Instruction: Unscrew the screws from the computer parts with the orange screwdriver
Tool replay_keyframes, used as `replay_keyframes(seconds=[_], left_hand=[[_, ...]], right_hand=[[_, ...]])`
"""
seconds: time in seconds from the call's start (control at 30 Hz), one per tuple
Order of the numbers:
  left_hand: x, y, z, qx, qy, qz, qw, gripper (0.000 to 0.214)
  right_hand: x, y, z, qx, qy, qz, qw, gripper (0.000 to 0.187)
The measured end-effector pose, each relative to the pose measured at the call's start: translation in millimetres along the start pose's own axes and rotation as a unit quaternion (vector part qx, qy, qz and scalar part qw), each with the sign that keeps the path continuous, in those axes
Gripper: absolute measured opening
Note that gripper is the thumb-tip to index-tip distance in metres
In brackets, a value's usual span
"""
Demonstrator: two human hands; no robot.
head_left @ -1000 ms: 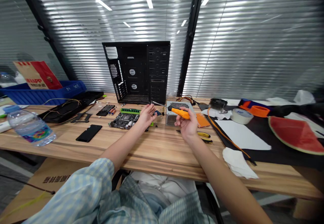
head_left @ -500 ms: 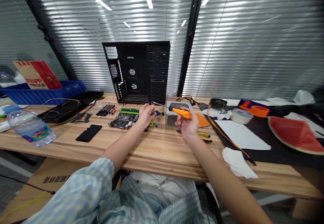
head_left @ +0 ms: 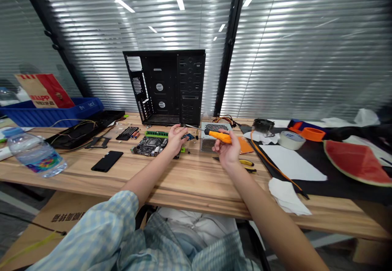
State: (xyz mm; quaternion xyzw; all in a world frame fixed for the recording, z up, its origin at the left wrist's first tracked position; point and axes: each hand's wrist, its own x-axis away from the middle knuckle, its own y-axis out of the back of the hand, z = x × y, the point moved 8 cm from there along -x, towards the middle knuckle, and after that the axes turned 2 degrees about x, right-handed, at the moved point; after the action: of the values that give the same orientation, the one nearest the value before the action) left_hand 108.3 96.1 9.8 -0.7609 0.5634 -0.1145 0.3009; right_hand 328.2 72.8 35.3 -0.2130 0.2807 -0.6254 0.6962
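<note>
My right hand (head_left: 227,148) is shut around the orange handle of a screwdriver (head_left: 219,137), whose thin metal shaft points left. The shaft's tip ends just above my left hand (head_left: 177,140). That hand hovers with curled fingers over the far edge of a computer motherboard (head_left: 150,146). A small blue circuit board (head_left: 189,137) lies just to its right. Whether my left fingers pinch anything small, I cannot tell. Behind the hands stands a bare black PC case (head_left: 163,87), and a metal power supply (head_left: 212,137) sits to the right.
A green RAM stick (head_left: 157,134) lies behind the motherboard. A black slab (head_left: 107,161) and a water bottle (head_left: 35,153) are on the wooden table (head_left: 190,181) to the left. On the right are a black mat (head_left: 337,189), a tape roll (head_left: 292,140) and a watermelon slice (head_left: 352,162).
My left hand has shifted slightly left, and the screwdriver has slid slightly, its handle to the right. Nothing has been picked up or put down.
</note>
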Motion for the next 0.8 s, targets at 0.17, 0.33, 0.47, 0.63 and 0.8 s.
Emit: replay_keyframes(seconds=[0.17,0.33,0.47,0.63,0.8], left_hand=[[-1.8,0.2,0.0,-0.013,-0.004,0.006,1.0,0.059],[-1.9,0.1,0.9,-0.017,-0.001,0.008,1.0,0.059],[-1.9,0.6,1.7,-0.016,0.002,0.008,1.0,0.059],[-2.0,0.8,2.2,-0.009,0.006,0.007,1.0,0.059],[-0.2,-0.3,3.0,0.005,0.021,-0.001,1.0,0.058]], right_hand=[[-2.1,2.2,3.5,0.003,0.013,0.0,1.0,0.039],[-3.5,4.0,5.7,0.005,0.023,0.001,1.0,0.038],[-3.4,3.8,6.6,0.004,0.024,-0.001,1.0,0.038],[-3.2,3.2,6.9,0.003,0.019,-0.001,1.0,0.04],[-3.7,3.5,7.0,0.001,0.021,0.002,1.0,0.04]])
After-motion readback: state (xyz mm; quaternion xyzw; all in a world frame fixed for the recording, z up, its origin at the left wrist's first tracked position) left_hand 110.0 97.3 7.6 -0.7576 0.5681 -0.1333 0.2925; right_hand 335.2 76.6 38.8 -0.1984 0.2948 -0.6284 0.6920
